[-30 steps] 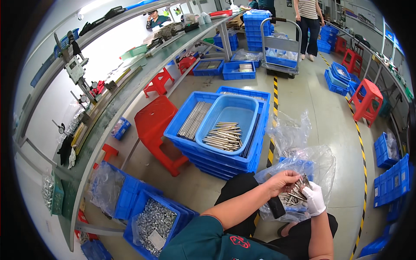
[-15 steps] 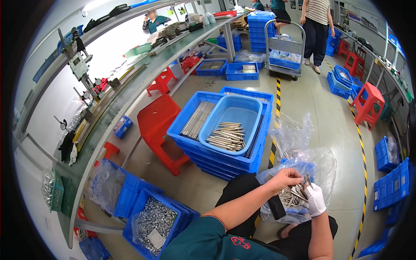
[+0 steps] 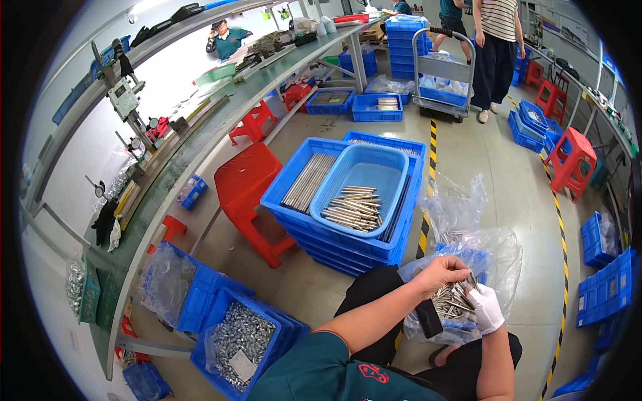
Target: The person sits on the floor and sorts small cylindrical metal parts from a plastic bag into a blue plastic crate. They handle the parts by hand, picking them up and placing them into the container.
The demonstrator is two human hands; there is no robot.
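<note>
With my hands as the clock's centre, the long green-topped bench (image 3: 134,244) runs along ten o'clock. Between eight and nine sits a blue plastic crate (image 3: 208,375) heaped with small silver metal fittings (image 3: 244,334). A red plastic stool (image 3: 247,175) stands near ten. Between ten and eleven, a light-blue plastic basin (image 3: 361,167) of slender silver metal pins (image 3: 351,208) rests on a stack of blue plastic crates (image 3: 322,246).

My bare left grip (image 3: 441,275) has thumb and fingertips brought together at the upper ends of the silver metal rods (image 3: 472,281) (I cannot tell whether it grasps one). A loose pile of similar rods (image 3: 449,304) lies just below, toward seven. My white-gloved right grip (image 3: 487,311) is closed around the upright few.

A crumpled clear plastic bag (image 3: 503,250) spreads toward one and two; another red plastic stool (image 3: 574,164) stands between those hours, farther off.
</note>
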